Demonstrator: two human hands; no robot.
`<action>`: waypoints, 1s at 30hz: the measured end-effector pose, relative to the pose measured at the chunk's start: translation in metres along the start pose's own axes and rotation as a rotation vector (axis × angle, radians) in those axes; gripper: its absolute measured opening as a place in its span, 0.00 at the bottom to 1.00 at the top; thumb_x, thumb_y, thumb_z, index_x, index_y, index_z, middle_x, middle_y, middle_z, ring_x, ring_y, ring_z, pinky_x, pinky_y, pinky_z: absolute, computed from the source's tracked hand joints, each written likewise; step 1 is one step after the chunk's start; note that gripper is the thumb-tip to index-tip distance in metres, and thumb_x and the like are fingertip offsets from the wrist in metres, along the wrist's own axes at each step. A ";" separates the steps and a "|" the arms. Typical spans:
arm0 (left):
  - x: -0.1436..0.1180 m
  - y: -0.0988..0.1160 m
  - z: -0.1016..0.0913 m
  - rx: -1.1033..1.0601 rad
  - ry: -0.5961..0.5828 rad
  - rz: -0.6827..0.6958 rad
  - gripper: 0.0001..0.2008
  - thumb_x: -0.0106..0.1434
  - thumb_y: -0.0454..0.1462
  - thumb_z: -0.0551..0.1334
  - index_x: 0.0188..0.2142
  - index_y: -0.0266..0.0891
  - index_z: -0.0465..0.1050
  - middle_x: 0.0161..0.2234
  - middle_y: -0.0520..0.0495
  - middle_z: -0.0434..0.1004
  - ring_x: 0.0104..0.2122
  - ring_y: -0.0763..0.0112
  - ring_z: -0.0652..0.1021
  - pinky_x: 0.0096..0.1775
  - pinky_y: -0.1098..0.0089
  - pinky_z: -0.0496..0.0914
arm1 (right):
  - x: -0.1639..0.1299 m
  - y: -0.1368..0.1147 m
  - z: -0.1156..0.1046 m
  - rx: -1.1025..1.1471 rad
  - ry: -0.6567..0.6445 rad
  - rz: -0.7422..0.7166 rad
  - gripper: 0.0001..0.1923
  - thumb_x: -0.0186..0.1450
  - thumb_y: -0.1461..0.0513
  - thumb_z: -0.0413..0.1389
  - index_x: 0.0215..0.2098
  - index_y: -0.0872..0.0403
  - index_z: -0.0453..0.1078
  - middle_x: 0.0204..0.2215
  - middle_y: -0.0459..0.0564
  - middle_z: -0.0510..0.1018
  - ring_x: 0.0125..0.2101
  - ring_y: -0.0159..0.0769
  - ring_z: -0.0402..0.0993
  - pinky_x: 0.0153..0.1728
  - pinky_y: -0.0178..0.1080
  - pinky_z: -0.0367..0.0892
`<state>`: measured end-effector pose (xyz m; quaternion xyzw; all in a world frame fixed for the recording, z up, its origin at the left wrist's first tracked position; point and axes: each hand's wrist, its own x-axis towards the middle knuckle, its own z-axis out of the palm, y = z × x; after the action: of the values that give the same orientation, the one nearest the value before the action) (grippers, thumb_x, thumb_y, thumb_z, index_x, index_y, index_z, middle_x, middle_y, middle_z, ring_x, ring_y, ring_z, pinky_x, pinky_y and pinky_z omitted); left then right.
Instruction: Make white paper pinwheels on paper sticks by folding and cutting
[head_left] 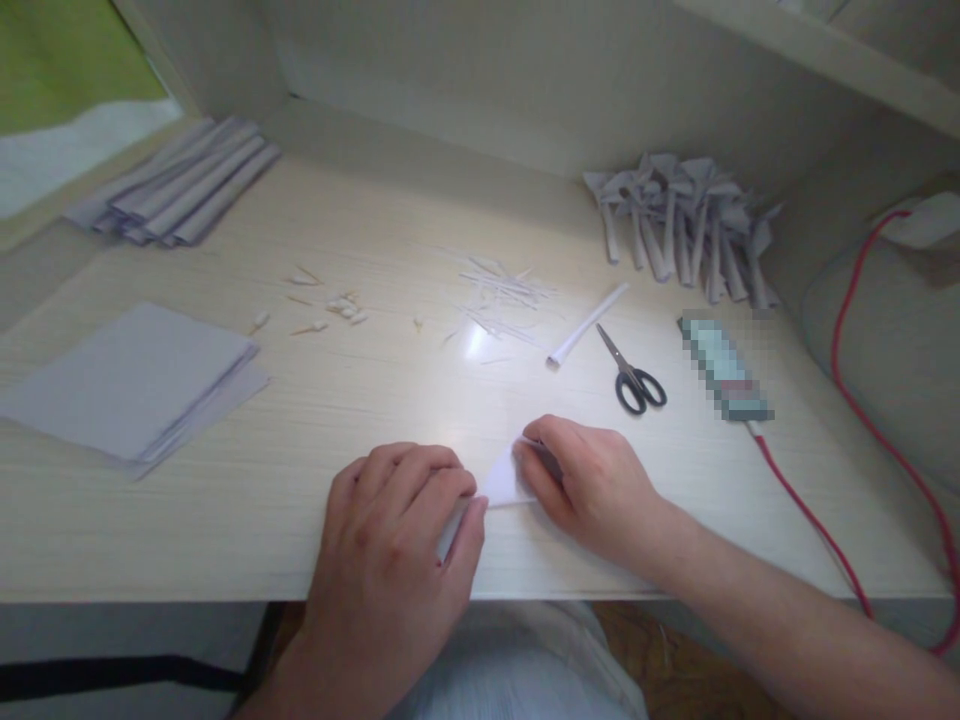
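Observation:
Near the desk's front edge, a folded piece of white paper (501, 482) lies between my two hands, mostly covered by them. My left hand (401, 535) has its fingers curled over the paper's left end, thumb and forefinger pinching it. On the other side, my right hand (589, 480) pinches the paper's right part between thumb and fingers. Beyond the hands lie a thin rolled paper tube (589, 325) and black-handled scissors (632, 375) with their blades pointing away.
A stack of paper sheets (127, 380) lies at left, with rolled papers (187, 185) behind it. Cotton swab tips (345, 305) and thin white strips (502, 290) are scattered mid-desk. Folded paper pieces (682, 220) stand back right, near a phone (724, 368) on a red cable (814, 525).

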<state>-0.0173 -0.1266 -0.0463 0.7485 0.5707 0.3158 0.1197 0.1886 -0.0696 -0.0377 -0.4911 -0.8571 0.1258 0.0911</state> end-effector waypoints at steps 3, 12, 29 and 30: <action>0.000 -0.001 -0.001 -0.032 -0.015 0.001 0.03 0.64 0.33 0.64 0.38 0.44 0.75 0.40 0.47 0.81 0.43 0.55 0.76 0.45 0.52 0.65 | 0.000 0.000 0.001 -0.005 0.006 -0.007 0.08 0.73 0.60 0.51 0.39 0.55 0.70 0.29 0.51 0.80 0.28 0.38 0.76 0.30 0.38 0.60; -0.001 -0.001 -0.002 -0.025 -0.024 0.007 0.07 0.66 0.32 0.62 0.42 0.45 0.77 0.42 0.47 0.81 0.44 0.55 0.76 0.45 0.52 0.65 | 0.001 0.001 0.000 -0.001 0.000 0.013 0.09 0.73 0.60 0.52 0.39 0.55 0.70 0.29 0.51 0.80 0.28 0.39 0.76 0.30 0.38 0.59; -0.003 -0.012 0.000 -0.159 0.036 0.163 0.05 0.64 0.33 0.67 0.39 0.44 0.82 0.43 0.56 0.85 0.46 0.64 0.78 0.50 0.58 0.68 | -0.001 0.001 0.001 0.041 0.037 -0.042 0.08 0.74 0.61 0.51 0.39 0.56 0.70 0.26 0.47 0.77 0.25 0.35 0.72 0.28 0.37 0.59; -0.003 -0.013 -0.001 -0.163 0.025 0.178 0.06 0.65 0.33 0.67 0.40 0.44 0.82 0.44 0.57 0.86 0.47 0.64 0.79 0.51 0.59 0.69 | -0.001 0.000 0.000 0.040 0.039 -0.042 0.08 0.74 0.61 0.51 0.39 0.56 0.70 0.26 0.47 0.77 0.25 0.35 0.72 0.28 0.37 0.59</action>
<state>-0.0283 -0.1257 -0.0541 0.7799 0.4759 0.3799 0.1448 0.1891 -0.0701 -0.0382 -0.4733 -0.8627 0.1316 0.1203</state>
